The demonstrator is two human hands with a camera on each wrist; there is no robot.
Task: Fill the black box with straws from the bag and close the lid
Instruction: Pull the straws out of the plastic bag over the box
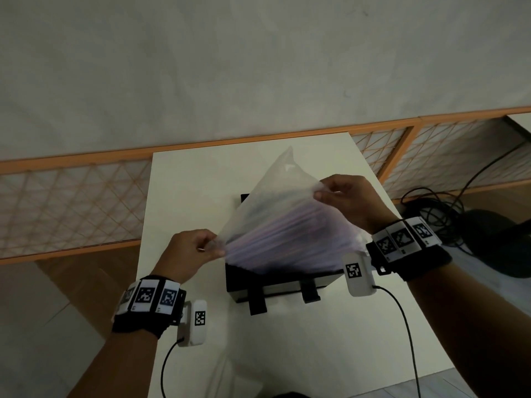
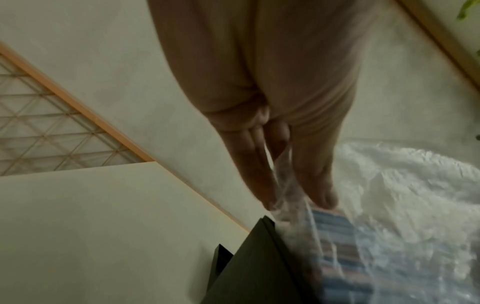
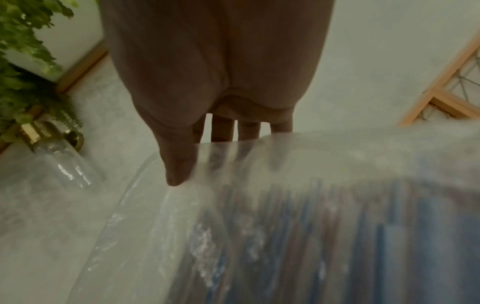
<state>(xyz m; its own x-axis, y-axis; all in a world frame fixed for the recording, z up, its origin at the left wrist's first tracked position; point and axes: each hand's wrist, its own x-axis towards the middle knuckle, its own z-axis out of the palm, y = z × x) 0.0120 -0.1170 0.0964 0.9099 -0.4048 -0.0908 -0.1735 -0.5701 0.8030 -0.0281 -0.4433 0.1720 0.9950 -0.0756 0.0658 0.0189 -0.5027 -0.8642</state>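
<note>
My left hand (image 1: pixel 191 255) and right hand (image 1: pixel 349 201) each pinch an edge of the clear bag (image 1: pixel 275 208), held tilted over the open black box (image 1: pixel 281 280) on the table (image 1: pixel 189 191). The straws (image 1: pixel 287 239) seem to slide boxward, though blurred. Only my right wrist view shows a plant (image 3: pixel 23 61).

- I see the box (image 1: pixel 275 285) on the desk (image 1: pixel 189 196), in its middle.
- The bag (image 1: pixel 275 208) hangs over the box, straws (image 1: pixel 287 239) inside it.
- My left hand (image 1: pixel 186 251) pinches its left corner, my right hand (image 1: pixel 350 199) its right.
</note>
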